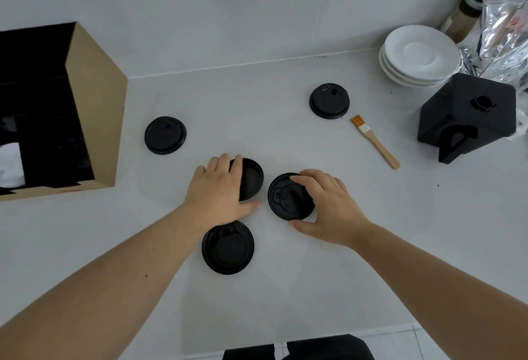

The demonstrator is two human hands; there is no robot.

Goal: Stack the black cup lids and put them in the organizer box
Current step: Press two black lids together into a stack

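1. Lids lie spread on the white bench. There are five black ones.
2. The left hand has its grip curled round one lid near the middle of the bench. This lid looks upside down, with its hollow side up. Fingers lie over its far rim and the thumb is at its near edge.
3. The right hand has its grip round a second lid, just beside the first. Fingers rest on top and the thumb is under the near edge. I cannot tell if either lid is off the bench yet.
4. A third lid sits close to the near edge. A fourth lid is near the box, at the left edge. A fifth lid is toward the back right, by the brush.
5. To stack well, I think the upside-down lid should be flipped first, so both face the same way.
6. Then set one right over the other, rims lined up, and press softly so they nest.
7. Hold by the rims, not the tops, so the lids do not slip.
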